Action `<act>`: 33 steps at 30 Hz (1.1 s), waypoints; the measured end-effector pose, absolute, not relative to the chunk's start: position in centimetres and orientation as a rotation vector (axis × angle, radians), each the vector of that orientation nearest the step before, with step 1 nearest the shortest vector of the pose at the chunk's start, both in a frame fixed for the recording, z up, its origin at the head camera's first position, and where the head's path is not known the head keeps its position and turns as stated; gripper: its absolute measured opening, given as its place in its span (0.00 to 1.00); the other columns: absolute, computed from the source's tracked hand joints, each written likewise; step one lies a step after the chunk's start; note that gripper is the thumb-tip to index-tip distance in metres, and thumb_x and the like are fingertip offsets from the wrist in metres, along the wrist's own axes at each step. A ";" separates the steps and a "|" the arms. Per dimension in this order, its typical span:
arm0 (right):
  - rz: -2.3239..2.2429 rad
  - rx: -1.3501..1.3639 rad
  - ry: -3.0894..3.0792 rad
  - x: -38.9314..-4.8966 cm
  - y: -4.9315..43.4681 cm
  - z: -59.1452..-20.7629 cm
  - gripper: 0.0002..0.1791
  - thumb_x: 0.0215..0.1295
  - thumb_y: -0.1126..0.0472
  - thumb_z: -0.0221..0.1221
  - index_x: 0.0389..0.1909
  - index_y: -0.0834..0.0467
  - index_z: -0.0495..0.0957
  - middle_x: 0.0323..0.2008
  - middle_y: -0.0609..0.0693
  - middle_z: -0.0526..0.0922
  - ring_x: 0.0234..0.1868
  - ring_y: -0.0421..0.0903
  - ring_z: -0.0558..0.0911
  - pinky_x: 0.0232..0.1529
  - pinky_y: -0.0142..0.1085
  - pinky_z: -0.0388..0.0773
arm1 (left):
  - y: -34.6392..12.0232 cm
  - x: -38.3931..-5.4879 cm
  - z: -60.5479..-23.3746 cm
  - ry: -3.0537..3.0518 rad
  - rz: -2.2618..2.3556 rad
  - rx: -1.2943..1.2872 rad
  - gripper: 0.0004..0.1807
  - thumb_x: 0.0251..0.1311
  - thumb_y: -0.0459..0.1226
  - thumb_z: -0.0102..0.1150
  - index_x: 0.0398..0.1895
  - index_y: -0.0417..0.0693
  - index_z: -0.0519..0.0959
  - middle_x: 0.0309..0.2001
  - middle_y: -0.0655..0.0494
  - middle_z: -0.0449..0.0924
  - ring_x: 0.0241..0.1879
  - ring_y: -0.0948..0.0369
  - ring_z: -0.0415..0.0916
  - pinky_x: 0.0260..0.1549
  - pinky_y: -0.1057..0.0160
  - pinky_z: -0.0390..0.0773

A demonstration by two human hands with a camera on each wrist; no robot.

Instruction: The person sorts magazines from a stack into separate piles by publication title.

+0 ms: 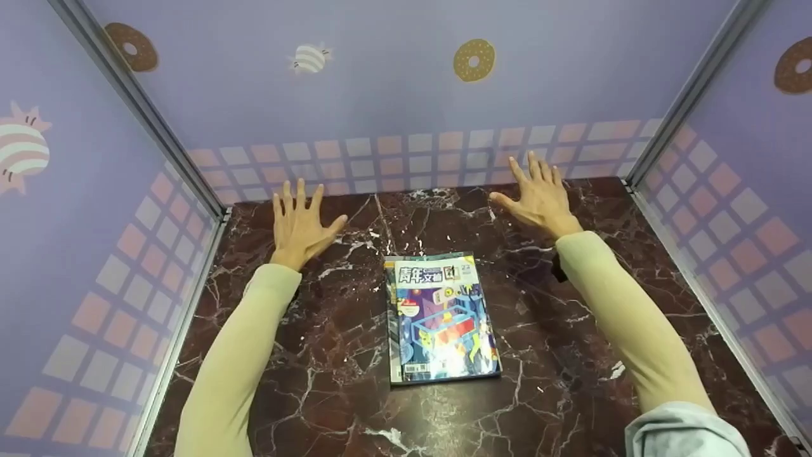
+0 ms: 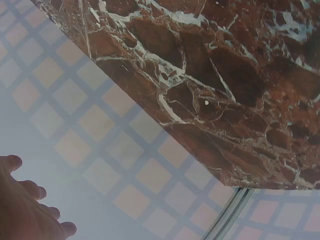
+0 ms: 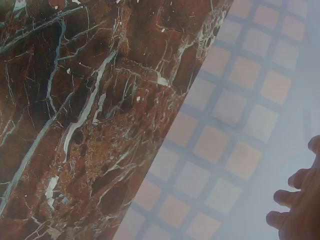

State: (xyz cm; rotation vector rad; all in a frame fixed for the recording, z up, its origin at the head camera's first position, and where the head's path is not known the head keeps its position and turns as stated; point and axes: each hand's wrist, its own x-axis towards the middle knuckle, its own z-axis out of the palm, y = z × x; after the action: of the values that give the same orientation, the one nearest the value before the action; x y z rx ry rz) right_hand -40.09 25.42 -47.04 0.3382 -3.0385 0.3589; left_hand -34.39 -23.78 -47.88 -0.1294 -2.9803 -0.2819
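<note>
- Maroon marble table (image 1: 330, 381): magazine stack (image 1: 443, 319) lies flat on it.
- Left hand (image 1: 299, 227): beyond stack, to its left; grip spread wide, empty.
- Right hand (image 1: 540, 200): beyond stack, to its right; grip spread wide, empty.
- Lilac wall (image 1: 393, 82): past stack, farthest.

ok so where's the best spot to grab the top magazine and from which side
Probably its right long edge, around the middle, coming in low from the right. The top magazine lies flat, so its thin edges look like the only hold; along the left, the booklet beneath sticks out and might get picked up too.
</note>
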 end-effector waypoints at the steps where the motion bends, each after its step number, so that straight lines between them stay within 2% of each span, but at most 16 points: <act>1: 0.363 0.336 -3.038 -40.0 25.5 -47.1 0.62 0.67 0.10 0.36 0.91 0.45 0.39 0.90 0.66 0.35 0.89 0.73 0.41 0.89 0.65 0.33 | -23.8 -34.4 -48.0 -2.982 -0.290 -0.130 0.52 0.74 0.71 0.43 0.90 0.51 0.50 0.90 0.36 0.35 0.90 0.35 0.26 0.86 0.33 0.27; 8: 0.382 0.327 -3.030 -39.5 25.9 -47.7 0.59 0.70 0.13 0.39 0.91 0.44 0.40 0.89 0.66 0.37 0.89 0.73 0.43 0.88 0.66 0.37 | -24.0 -34.1 -49.0 -3.003 -0.325 -0.114 0.53 0.74 0.71 0.44 0.90 0.50 0.51 0.90 0.36 0.36 0.90 0.35 0.28 0.87 0.33 0.29; 12: 0.396 0.335 -3.021 -38.9 26.0 -48.3 0.59 0.71 0.14 0.41 0.91 0.47 0.42 0.89 0.68 0.41 0.87 0.76 0.49 0.87 0.69 0.43 | -24.1 -33.7 -49.4 -2.987 -0.395 -0.099 0.52 0.74 0.70 0.45 0.89 0.47 0.54 0.90 0.36 0.39 0.90 0.36 0.31 0.87 0.33 0.30; 15: 0.457 0.343 -3.007 -38.2 25.9 -48.8 0.59 0.72 0.16 0.42 0.90 0.49 0.45 0.88 0.69 0.50 0.85 0.76 0.56 0.85 0.70 0.49 | -24.0 -33.3 -49.7 -2.951 -0.498 -0.088 0.50 0.75 0.68 0.47 0.86 0.43 0.58 0.89 0.35 0.46 0.90 0.36 0.37 0.87 0.34 0.34; 18: 0.536 0.358 -2.989 -37.1 25.7 -49.3 0.57 0.74 0.18 0.45 0.90 0.52 0.47 0.83 0.72 0.61 0.81 0.75 0.63 0.83 0.70 0.54 | -23.6 -32.6 -50.0 -2.903 -0.636 -0.052 0.46 0.74 0.64 0.52 0.80 0.39 0.68 0.85 0.34 0.60 0.86 0.37 0.52 0.86 0.34 0.48; 21: 0.668 0.344 -2.996 -35.7 25.2 -50.0 0.55 0.76 0.21 0.47 0.88 0.56 0.53 0.80 0.73 0.67 0.80 0.75 0.66 0.82 0.70 0.57 | -23.0 -31.6 -50.6 -2.831 -0.829 0.031 0.37 0.72 0.60 0.58 0.70 0.40 0.80 0.73 0.35 0.78 0.74 0.37 0.73 0.74 0.36 0.71; 24: 0.857 0.311 -2.980 -34.1 24.5 -50.6 0.50 0.79 0.27 0.50 0.81 0.63 0.65 0.75 0.74 0.73 0.76 0.74 0.72 0.80 0.68 0.64 | -22.0 -30.3 -51.2 -2.752 -1.012 0.109 0.28 0.69 0.55 0.64 0.58 0.42 0.87 0.56 0.39 0.90 0.57 0.40 0.87 0.59 0.40 0.83; 25: 0.923 0.299 -2.969 -33.5 24.2 -50.8 0.47 0.79 0.29 0.52 0.78 0.65 0.69 0.72 0.73 0.77 0.73 0.73 0.76 0.77 0.67 0.68 | -21.6 -29.7 -51.4 -2.727 -1.066 0.124 0.25 0.69 0.53 0.65 0.55 0.43 0.88 0.52 0.40 0.92 0.52 0.41 0.89 0.55 0.41 0.85; 28: 1.062 0.277 -2.928 -31.8 23.3 -51.5 0.37 0.80 0.36 0.57 0.65 0.66 0.81 0.57 0.68 0.88 0.57 0.66 0.87 0.64 0.61 0.81 | -20.3 -28.1 -52.2 -2.681 -1.181 0.143 0.18 0.67 0.47 0.69 0.47 0.42 0.91 0.42 0.42 0.94 0.42 0.47 0.91 0.49 0.48 0.87; 30: 1.111 0.270 -2.910 -30.6 22.7 -52.0 0.31 0.80 0.40 0.60 0.58 0.65 0.85 0.48 0.65 0.91 0.45 0.61 0.89 0.54 0.55 0.85 | -19.3 -27.0 -52.9 -2.663 -1.228 0.150 0.14 0.65 0.44 0.71 0.44 0.41 0.91 0.39 0.42 0.94 0.36 0.51 0.90 0.44 0.54 0.87; 33: 1.137 0.267 -2.894 -29.1 22.0 -52.9 0.24 0.78 0.45 0.64 0.51 0.64 0.88 0.40 0.62 0.93 0.36 0.53 0.88 0.43 0.46 0.85 | -17.9 -25.5 -54.1 -2.653 -1.321 0.167 0.11 0.64 0.40 0.73 0.41 0.40 0.91 0.34 0.43 0.93 0.28 0.54 0.88 0.34 0.62 0.86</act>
State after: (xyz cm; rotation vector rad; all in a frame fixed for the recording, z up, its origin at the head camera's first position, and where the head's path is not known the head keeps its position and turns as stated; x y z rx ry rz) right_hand -29.11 21.97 -52.88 0.2672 -2.8943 1.1371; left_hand -25.54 -17.88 -54.06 0.1668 -2.6530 -1.3208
